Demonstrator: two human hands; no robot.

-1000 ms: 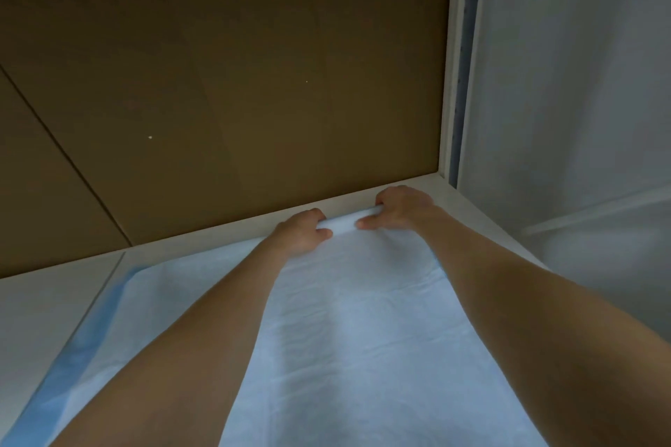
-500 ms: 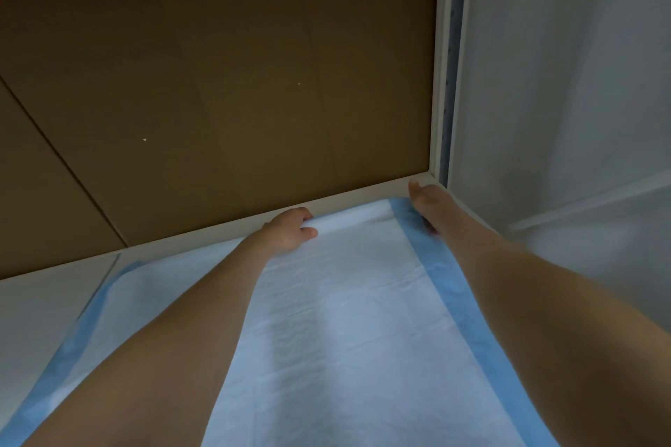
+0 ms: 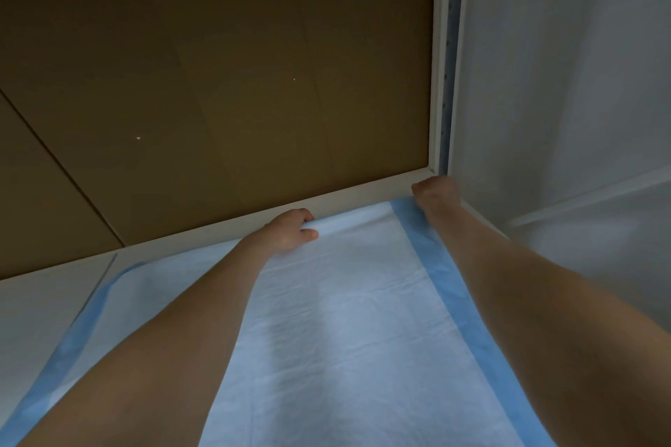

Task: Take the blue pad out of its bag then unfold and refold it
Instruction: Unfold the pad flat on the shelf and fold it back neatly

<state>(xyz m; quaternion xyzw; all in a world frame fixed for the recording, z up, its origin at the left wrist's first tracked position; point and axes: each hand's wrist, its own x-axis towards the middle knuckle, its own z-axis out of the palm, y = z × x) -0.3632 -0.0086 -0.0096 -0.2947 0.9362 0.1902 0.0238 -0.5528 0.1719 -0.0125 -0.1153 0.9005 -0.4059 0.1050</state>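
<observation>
A blue pad [image 3: 345, 319] lay spread flat on a white tabletop [image 3: 43, 308], white quilted side up, with a darker blue border running down its left and right sides. It covered most of the tabletop from the near edge to the far edge, and its right border ran close to the tabletop's right edge. A strip of bare tabletop showed to the left of it.

The left hand [image 3: 288, 230] was at the middle of the pad's far edge, fingers curled over a raised fold of the white material and thumb pressed beneath, pinching it. The right hand [image 3: 435, 194] was at the tabletop's far right corner, fingers curled into a fist around the pad's far right corner where the blue border ended. Both bare forearms stretched forward over the pad, well apart.

Behind the tabletop's far edge stood a brown cardboard panel [image 3: 218, 102] set in a white frame [image 3: 366, 190]. A pale grey wall [image 3: 562, 83] rose along the right side.
</observation>
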